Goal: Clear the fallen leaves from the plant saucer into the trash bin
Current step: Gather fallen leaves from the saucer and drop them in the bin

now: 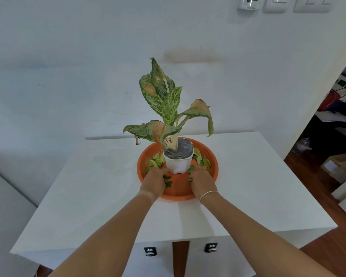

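In the near half of the orange plant saucer (212,172), both hands rest palm-down on scattered green leaves. The left hand (153,181) lies to the left of the white pot (178,162), its fingers (161,172) curled downward over small leaf pieces (167,181) that show at its inner edge; whether the fingers pinch them or only press on them cannot be told. The right hand (202,181), with a thin white band (208,194) at the wrist, sits to the right of the pot, its fingers (197,173) likewise bent down onto leaves (191,170), the grip hidden from above. More fallen leaves (155,159) lie loose in the saucer left of the pot and others (203,159) to its right. The pot holds a speckled plant (168,104) and stands in the saucer's middle, on a white surface (88,186). No trash bin is in view.
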`<state>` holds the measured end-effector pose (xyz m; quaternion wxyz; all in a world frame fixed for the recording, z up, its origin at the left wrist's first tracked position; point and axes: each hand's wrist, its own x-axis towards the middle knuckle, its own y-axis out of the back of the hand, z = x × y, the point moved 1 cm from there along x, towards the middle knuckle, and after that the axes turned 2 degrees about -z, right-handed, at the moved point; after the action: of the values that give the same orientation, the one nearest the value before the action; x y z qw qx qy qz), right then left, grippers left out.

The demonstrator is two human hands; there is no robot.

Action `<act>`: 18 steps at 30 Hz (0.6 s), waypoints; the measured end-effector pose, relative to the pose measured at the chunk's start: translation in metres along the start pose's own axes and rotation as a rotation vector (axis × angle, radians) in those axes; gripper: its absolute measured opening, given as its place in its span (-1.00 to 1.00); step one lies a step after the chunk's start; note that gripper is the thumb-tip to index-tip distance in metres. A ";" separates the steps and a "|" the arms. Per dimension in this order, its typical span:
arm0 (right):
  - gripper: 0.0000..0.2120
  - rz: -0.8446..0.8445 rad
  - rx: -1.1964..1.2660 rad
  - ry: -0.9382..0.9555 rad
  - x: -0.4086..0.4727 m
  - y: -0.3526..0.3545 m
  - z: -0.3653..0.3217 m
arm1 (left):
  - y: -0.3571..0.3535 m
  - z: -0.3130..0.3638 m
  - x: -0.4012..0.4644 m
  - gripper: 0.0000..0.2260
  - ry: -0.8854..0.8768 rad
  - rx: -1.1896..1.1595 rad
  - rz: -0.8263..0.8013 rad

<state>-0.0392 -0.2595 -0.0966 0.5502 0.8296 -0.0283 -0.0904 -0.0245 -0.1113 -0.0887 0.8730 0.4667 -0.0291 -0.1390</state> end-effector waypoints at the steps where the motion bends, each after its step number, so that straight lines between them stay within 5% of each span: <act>1: -0.71 -0.009 0.009 0.001 0.000 0.000 0.000 | -0.001 -0.001 0.001 -0.59 -0.018 0.027 -0.025; 5: -0.71 -0.060 0.045 -0.001 0.002 0.003 0.002 | -0.001 -0.001 0.002 -0.85 -0.025 0.046 -0.077; 15: -0.79 -0.100 0.235 -0.151 0.022 0.023 0.008 | -0.008 -0.004 0.001 -0.70 0.038 0.074 0.026; 18: -0.68 -0.106 0.237 -0.186 0.030 0.025 0.011 | -0.009 -0.004 0.001 -0.67 0.037 0.085 0.036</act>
<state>-0.0102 -0.2837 -0.0810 0.4381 0.8770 -0.0459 -0.1919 -0.0248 -0.1133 -0.0983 0.8550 0.5054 -0.0273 -0.1132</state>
